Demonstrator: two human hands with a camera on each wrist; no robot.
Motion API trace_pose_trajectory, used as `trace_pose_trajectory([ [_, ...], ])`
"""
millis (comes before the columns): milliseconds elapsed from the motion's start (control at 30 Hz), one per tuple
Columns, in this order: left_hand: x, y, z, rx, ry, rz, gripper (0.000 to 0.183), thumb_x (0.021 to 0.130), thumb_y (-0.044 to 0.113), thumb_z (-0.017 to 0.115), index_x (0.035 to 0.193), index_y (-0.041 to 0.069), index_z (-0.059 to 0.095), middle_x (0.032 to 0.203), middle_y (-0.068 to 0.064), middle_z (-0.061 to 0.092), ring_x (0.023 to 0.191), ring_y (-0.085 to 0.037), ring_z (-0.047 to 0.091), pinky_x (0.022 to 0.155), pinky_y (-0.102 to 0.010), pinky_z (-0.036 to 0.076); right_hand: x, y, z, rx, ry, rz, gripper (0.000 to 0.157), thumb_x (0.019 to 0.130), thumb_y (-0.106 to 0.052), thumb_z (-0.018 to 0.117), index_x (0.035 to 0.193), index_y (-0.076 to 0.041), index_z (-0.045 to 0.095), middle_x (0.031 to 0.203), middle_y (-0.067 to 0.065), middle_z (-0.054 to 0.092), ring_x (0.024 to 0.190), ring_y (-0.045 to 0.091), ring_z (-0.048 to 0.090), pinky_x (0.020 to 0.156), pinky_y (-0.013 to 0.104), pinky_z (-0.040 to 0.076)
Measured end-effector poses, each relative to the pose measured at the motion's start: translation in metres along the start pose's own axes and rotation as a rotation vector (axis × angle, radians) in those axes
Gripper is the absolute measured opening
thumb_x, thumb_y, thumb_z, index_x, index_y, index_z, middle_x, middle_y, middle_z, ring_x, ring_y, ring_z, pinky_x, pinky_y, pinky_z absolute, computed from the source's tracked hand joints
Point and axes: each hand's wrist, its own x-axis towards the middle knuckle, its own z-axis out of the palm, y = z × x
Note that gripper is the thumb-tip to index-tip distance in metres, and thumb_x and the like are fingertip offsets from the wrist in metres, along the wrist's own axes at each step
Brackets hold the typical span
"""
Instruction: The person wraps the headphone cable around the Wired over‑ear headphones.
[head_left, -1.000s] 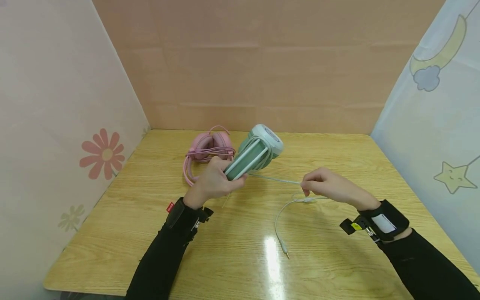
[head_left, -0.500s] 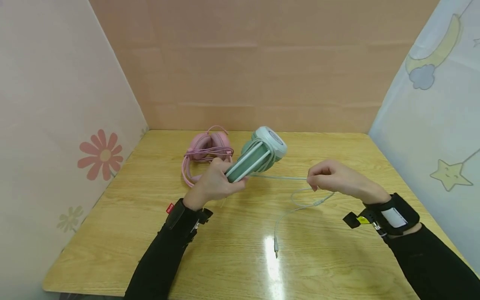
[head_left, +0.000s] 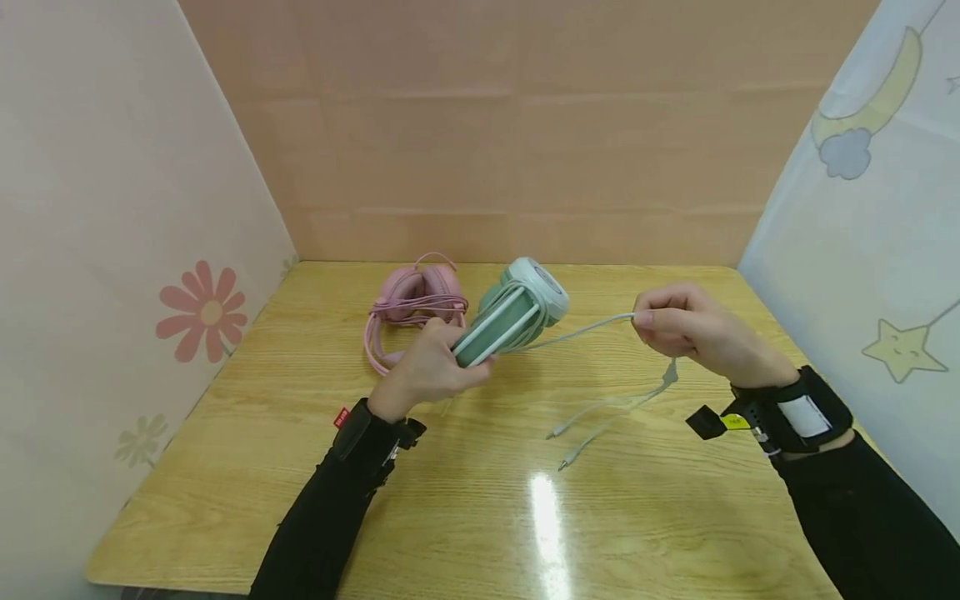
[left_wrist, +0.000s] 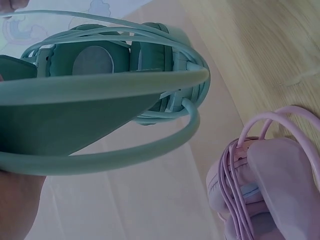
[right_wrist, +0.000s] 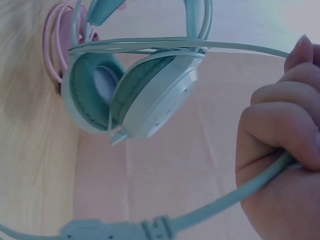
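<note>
My left hand grips the headband of a pair of green headphones, held tilted above the table with the white ear cup to the upper right. Pale green cable is wound several times round the ear cups, as the right wrist view shows. Out to the right, my right hand holds the cable's free length in curled fingers, and a straight stretch runs between it and the headphones. Below that hand dangles the cable's splitter, with two plug ends pointing down and left.
Pink headphones with a wound pink cable lie on the wooden table, behind and left of the green pair. A brown backdrop rises at the table's far edge. Patterned white panels stand at both sides.
My right hand has moved right and up with the cable, which now slopes upward to it. The splitter and plugs have lifted and hang from the hand. The left hand has barely moved.
</note>
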Motion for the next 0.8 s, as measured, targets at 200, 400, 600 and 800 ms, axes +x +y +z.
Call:
trace_pose_trajectory([
  [200,0.000,0.002,0.000,-0.029,-0.007,-0.010,0.014,0.080,0.007,0.071,0.067,0.005,0.068,0.054,0.006,0.057,0.045,-0.001,0.047,0.044,-0.023,0.041,0.010,-0.016,-0.001,0.084,0.002,-0.040,0.035,0.101,0.011,0.031,0.072,-0.006,0.040,0.061,0.002,0.025,0.049,0.019,0.023,0.045,0.034,0.018],
  [400,0.000,0.005,0.001,-0.056,-0.027,-0.026,0.012,0.079,0.005,0.072,0.067,0.004,0.069,0.055,0.005,0.058,0.046,-0.002,0.047,0.045,-0.024,0.041,0.020,-0.027,-0.002,0.160,-0.015,-0.138,0.037,0.099,0.015,0.027,0.080,0.002,0.056,0.059,0.002,0.027,0.048,0.017,0.024,0.048,0.034,0.021],
  [600,-0.002,0.005,0.000,-0.041,-0.037,-0.021,0.012,0.078,0.006,0.073,0.067,0.004,0.069,0.056,0.005,0.059,0.048,-0.002,0.049,0.046,-0.024,0.042,0.028,-0.039,-0.005,0.198,0.004,-0.166,0.040,0.098,0.016,0.029,0.094,0.006,0.068,0.057,0.004,0.030,0.046,0.016,0.024,0.043,0.031,0.019],
  [800,-0.003,0.011,-0.003,-0.118,-0.102,-0.039,0.020,0.080,0.006,0.072,0.062,0.008,0.065,0.047,0.011,0.052,0.037,-0.003,0.047,0.062,-0.023,0.044,0.037,-0.049,-0.009,0.174,0.068,-0.201,0.035,0.100,0.015,0.033,0.095,0.011,0.067,0.056,0.005,0.030,0.046,0.015,0.022,0.043,0.029,0.016],
])
